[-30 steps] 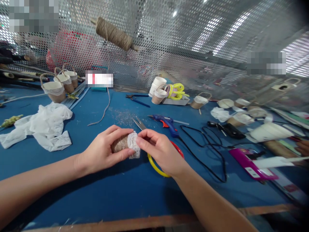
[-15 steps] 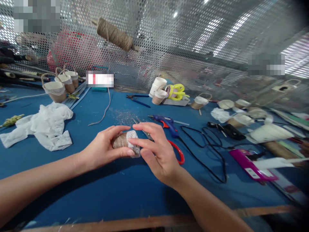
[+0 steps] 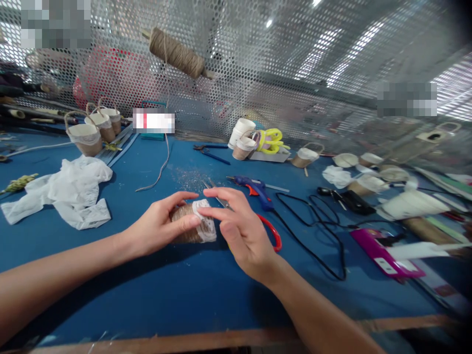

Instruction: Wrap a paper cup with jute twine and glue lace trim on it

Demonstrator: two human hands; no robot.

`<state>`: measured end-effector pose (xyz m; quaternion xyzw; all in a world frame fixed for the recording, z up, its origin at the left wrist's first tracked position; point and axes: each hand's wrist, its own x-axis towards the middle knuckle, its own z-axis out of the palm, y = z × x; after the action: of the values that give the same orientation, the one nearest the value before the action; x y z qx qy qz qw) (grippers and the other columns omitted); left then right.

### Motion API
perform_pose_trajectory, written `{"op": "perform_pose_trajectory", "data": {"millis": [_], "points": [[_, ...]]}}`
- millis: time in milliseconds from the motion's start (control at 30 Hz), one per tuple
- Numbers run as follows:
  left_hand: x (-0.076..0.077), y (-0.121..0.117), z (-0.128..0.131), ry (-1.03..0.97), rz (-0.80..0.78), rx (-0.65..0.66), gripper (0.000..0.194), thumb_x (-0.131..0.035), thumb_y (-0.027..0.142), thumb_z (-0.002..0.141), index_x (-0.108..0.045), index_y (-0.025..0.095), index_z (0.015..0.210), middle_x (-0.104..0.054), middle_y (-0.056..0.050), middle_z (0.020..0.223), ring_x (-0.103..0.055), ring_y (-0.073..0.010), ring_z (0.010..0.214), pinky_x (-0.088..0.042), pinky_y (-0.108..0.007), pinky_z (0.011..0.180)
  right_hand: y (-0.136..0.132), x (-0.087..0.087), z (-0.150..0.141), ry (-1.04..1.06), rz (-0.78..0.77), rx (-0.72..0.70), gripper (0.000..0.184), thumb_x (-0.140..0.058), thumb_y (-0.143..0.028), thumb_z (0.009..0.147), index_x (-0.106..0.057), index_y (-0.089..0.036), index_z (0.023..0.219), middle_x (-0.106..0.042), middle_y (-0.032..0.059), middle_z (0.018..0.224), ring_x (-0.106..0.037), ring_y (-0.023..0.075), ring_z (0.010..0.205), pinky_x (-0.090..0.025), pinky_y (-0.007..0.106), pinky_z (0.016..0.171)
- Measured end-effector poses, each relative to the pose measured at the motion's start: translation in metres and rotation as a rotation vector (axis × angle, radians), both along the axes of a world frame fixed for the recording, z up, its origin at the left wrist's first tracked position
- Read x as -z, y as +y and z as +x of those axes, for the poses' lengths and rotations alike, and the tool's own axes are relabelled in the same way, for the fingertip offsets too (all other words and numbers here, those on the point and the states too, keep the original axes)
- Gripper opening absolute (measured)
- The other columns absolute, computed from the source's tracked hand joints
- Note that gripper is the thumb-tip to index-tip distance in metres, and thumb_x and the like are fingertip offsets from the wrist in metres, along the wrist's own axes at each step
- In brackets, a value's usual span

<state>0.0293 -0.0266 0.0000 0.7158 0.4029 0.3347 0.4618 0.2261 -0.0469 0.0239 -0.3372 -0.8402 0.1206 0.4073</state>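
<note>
Two bare hands meet over a blue bench [image 3: 184,305], at the centre of the frame. Between them is a small twine-wrapped cylinder [image 3: 183,212] with a white lace band [image 3: 208,231] at its right end. It lies on its side, long axis running roughly left to right and dipping slightly toward the lower right, so the lace end points at the right hand [image 3: 245,231]. Whether its underside touches the bench is hidden.

The left hand [image 3: 157,221] has its grip closed around the cylinder, thumb on the near side, fingers over the far side, probably to steady it while leaving the lace exposed. The right hand's grip is loose and holds nothing: its fingers are spread, and one fingertip meets the lace, apparently to press or smooth it.

Scissors [image 3: 274,232] lie partly beneath the right hand, blades toward the upper left. Just beyond, right of centre, a blue glue gun [image 3: 260,191] lies with its nozzle pointing left; both seem placed for easy reach. Crumpled white lace fabric [image 3: 75,189] sits at left, seemingly set aside from the working space.
</note>
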Motion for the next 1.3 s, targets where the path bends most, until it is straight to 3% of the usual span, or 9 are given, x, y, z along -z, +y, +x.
{"op": "perform_pose_trajectory", "data": {"millis": [167,333,567,767,900,1067,1200,1300], "points": [[-0.0067,0.0007,0.0023,-0.072,-0.162,-0.019,0.058,-0.038,0.061,0.084,-0.057,0.013,0.111,-0.067,-0.01,0.102,-0.062,-0.0224,0.089,-0.049,-0.034,0.077,-0.0016,-0.0031,-0.0011,-0.062,0.085,-0.016,0.036,-0.034,-0.035,0.094,-0.067,-0.024,0.103,-0.056,0.0097,0.12,-0.048,0.0261,0.115,-0.037,0.051,0.097],[-0.0065,0.0014,0.0043,-0.264,-0.334,0.024,0.056,-0.036,0.06,0.086,-0.06,0.015,0.108,-0.07,-0.009,0.097,-0.065,-0.0224,0.088,-0.051,-0.034,0.075,-0.003,-0.0064,-0.0007,-0.036,0.089,-0.018,0.036,-0.033,-0.034,0.094,-0.067,-0.024,0.1,-0.058,0.0095,0.117,-0.051,0.0252,0.112,-0.04,0.05,0.095],[-0.007,0.0004,0.0067,-0.374,-0.429,0.013,0.048,-0.039,0.055,0.088,-0.062,0.016,0.104,-0.07,-0.007,0.093,-0.065,-0.0189,0.084,-0.05,-0.027,0.069,-0.0035,-0.0057,-0.0032,-0.174,0.184,-0.023,0.039,-0.034,-0.041,0.093,-0.065,-0.02,0.106,-0.053,0.0139,0.124,-0.045,0.0265,0.12,-0.037,0.05,0.098],[-0.0074,-0.0008,0.0086,-0.442,-0.52,0.027,0.045,-0.039,0.053,0.089,-0.063,0.017,0.098,-0.07,-0.005,0.084,-0.065,-0.0168,0.072,-0.049,-0.027,0.063,-0.0022,-0.004,-0.0014,-0.148,0.148,0.009,0.04,-0.032,-0.042,0.094,-0.06,-0.022,0.112,-0.05,0.0127,0.128,-0.043,0.0255,0.122,-0.037,0.05,0.099],[-0.0063,-0.0005,0.0082,-0.44,-0.522,0.049,0.049,-0.038,0.056,0.087,-0.063,0.015,0.1,-0.07,-0.006,0.089,-0.064,-0.0173,0.075,-0.048,-0.028,0.069,-0.0002,-0.0021,0.0006,-0.118,0.129,0.023,0.041,-0.032,-0.041,0.094,-0.056,-0.019,0.119,-0.05,0.0144,0.13,-0.044,0.026,0.122,-0.036,0.05,0.1],[-0.0063,-0.0013,0.0074,-0.317,-0.424,-0.035,0.054,-0.04,0.058,0.085,-0.059,0.012,0.105,-0.067,-0.009,0.098,-0.061,-0.0216,0.088,-0.044,-0.032,0.078,0.0003,-0.0014,0.0002,-0.124,0.173,0.065,0.043,-0.033,-0.043,0.094,-0.055,-0.018,0.12,-0.05,0.0154,0.13,-0.044,0.0276,0.122,-0.037,0.052,0.099],[-0.0085,-0.0025,0.0088,-0.245,-0.377,-0.081,0.058,-0.041,0.061,0.083,-0.058,0.01,0.106,-0.065,-0.01,0.098,-0.058,-0.0232,0.089,-0.042,-0.033,0.078,-0.0002,-0.0028,-0.0008,-0.19,0.174,0.052,0.046,-0.03,-0.048,0.093,-0.054,-0.021,0.122,-0.051,0.014,0.129,-0.043,0.0276,0.123,-0.038,0.051,0.099],[-0.0096,-0.0024,0.0096,-0.302,-0.428,-0.084,0.056,-0.044,0.06,0.082,-0.061,0.011,0.102,-0.066,-0.009,0.094,-0.058,-0.0216,0.086,-0.041,-0.03,0.076,-0.0005,-0.0031,-0.0006,-0.164,0.189,0.083,0.048,-0.027,-0.048,0.093,-0.051,-0.021,0.125,-0.05,0.0138,0.13,-0.042,0.0274,0.125,-0.036,0.052,0.1]]}}
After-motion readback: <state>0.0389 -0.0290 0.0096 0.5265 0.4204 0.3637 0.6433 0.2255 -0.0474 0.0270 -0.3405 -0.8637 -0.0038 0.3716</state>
